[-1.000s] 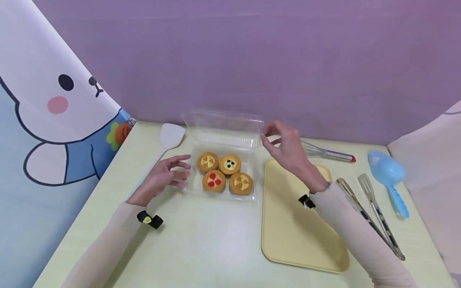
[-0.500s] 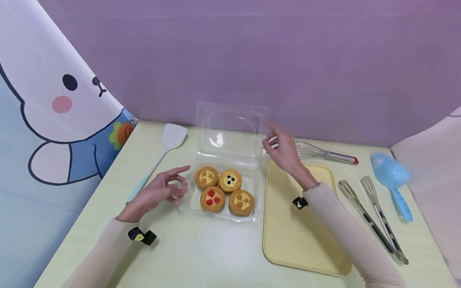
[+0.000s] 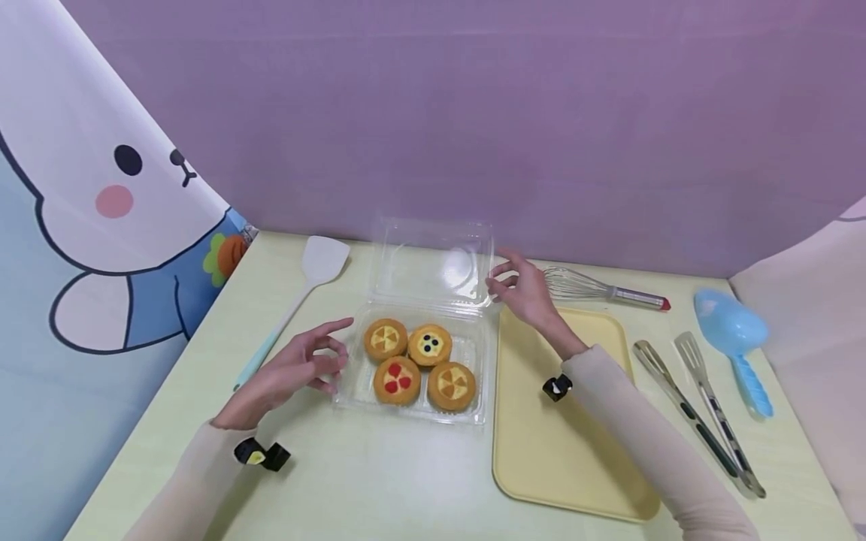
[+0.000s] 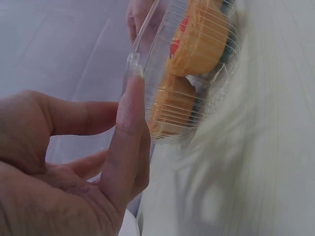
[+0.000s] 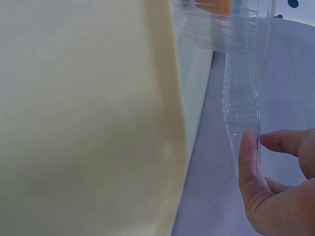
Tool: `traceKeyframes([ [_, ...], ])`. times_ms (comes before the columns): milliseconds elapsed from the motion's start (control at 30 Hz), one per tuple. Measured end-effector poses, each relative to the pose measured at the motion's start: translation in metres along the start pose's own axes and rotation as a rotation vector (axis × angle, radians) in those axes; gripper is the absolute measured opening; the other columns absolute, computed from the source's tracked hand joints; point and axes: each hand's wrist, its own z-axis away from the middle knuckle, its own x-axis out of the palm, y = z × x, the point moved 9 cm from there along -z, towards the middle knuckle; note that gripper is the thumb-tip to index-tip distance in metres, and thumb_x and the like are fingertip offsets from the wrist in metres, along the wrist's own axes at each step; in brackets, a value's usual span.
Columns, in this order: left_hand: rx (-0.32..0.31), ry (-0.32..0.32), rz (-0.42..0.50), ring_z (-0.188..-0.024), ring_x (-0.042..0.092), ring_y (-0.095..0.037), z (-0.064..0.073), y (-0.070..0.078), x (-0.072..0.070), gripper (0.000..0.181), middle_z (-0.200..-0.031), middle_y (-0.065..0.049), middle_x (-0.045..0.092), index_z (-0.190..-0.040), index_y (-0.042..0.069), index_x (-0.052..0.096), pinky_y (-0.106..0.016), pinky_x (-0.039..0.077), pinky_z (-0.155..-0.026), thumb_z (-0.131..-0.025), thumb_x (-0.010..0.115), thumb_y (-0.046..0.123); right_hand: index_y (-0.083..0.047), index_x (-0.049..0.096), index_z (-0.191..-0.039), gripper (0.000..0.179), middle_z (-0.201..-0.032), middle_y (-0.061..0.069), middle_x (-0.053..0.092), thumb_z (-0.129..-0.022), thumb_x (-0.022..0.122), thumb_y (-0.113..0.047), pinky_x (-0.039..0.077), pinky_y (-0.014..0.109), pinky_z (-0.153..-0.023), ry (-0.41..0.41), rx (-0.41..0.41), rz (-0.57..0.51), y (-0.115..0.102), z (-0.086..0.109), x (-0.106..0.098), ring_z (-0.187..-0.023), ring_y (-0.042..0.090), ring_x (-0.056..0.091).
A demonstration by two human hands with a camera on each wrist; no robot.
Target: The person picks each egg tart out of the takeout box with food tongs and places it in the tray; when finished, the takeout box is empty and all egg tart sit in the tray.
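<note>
A clear plastic clamshell container (image 3: pixel 413 412) stands near the middle of the table with its lid (image 3: pixel 433 263) raised at the back. Inside the base sit several round tarts, one with red pieces (image 3: pixel 397 380), one with dark dots (image 3: pixel 429 345) and others with a pale wedge pattern (image 3: pixel 451 386). My left hand (image 3: pixel 294 368) pinches the base's left rim; in the left wrist view its thumb (image 4: pixel 130 105) lies against that rim. With thumb and forefinger my right hand (image 3: pixel 524 289) pinches the lid's right edge, also seen in the right wrist view.
A yellow tray (image 3: pixel 561 466) lies right of the container. Behind it is a whisk (image 3: pixel 602 289). Metal tongs (image 3: pixel 704 413) and a blue scoop (image 3: pixel 737 338) lie farther right. A white-headed spatula (image 3: pixel 298 300) is at the left. A purple cloth (image 3: pixel 433 113) hangs behind the table.
The container base has come closer to me, with my left hand on its rim. The lid has swung up, then tipped slightly back, while my right hand moved lower with its edge.
</note>
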Motion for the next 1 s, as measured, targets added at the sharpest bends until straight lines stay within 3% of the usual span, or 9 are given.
traceKeyframes([
  [300, -0.005, 0.008, 0.003, -0.077, 0.062, -0.018, -0.001, -0.005, 0.0, 0.072, -0.118, -0.023, 0.053, -0.165, 0.015, 0.029, -0.036, 0.066, -0.064, -0.101, 0.058, 0.003, 0.003, 0.042, -0.156, 0.062, -0.131, 0.029, 0.063, -0.099, 0.066, -0.004, 0.067, 0.036, -0.084, -0.063, 0.156, -0.143, 0.022, 0.004, 0.008, -0.085, 0.015, 0.075],
  [533, -0.014, 0.021, 0.016, -0.076, 0.063, -0.018, -0.002, -0.007, -0.001, 0.071, -0.118, -0.021, 0.054, -0.164, 0.018, 0.03, -0.035, 0.066, -0.063, -0.101, 0.058, 0.003, 0.003, 0.041, -0.156, 0.059, -0.137, 0.029, 0.058, -0.101, 0.063, -0.005, 0.065, 0.033, -0.093, -0.109, 0.235, -0.267, 0.034, 0.007, 0.012, -0.094, 0.017, 0.074],
  [733, -0.01, 0.014, 0.034, -0.077, 0.062, -0.019, -0.001, -0.008, 0.001, 0.072, -0.117, -0.022, 0.054, -0.164, 0.016, 0.029, -0.034, 0.065, -0.061, -0.1, 0.058, 0.002, 0.004, 0.041, -0.156, 0.056, -0.137, 0.029, 0.057, -0.103, 0.059, -0.005, 0.064, 0.028, -0.091, -0.12, 0.251, -0.291, 0.041, 0.01, 0.012, -0.093, 0.012, 0.073],
  [1000, 0.005, 0.024, 0.047, -0.077, 0.061, -0.018, -0.002, -0.006, 0.001, 0.072, -0.116, -0.02, 0.054, -0.164, 0.016, 0.029, -0.033, 0.065, -0.06, -0.099, 0.056, 0.0, 0.005, 0.043, -0.153, 0.052, -0.139, 0.032, 0.056, -0.105, 0.057, -0.009, 0.065, 0.034, -0.093, -0.116, 0.209, -0.226, 0.036, 0.027, -0.004, -0.096, 0.017, 0.074],
])
